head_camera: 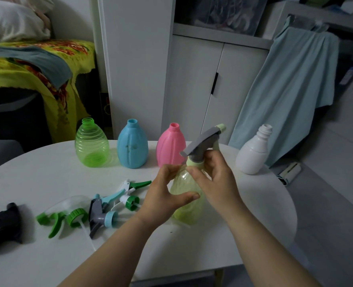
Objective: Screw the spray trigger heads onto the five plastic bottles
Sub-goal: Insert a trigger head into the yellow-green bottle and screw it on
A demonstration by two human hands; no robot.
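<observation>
From the head camera, the left hand (167,195) wraps its fingers around a pale yellow-green bottle (187,200) on the near side of a white table (47,168), while the right hand (215,179) pinches the collar of a grey trigger head (202,145) seated on its neck. Likely the first bottle's tightening; next, one of the loose trigger heads (103,212) lying to the left must go to an open bottle behind: green (91,142), blue (132,145), pink (170,146) or white (253,151).
</observation>
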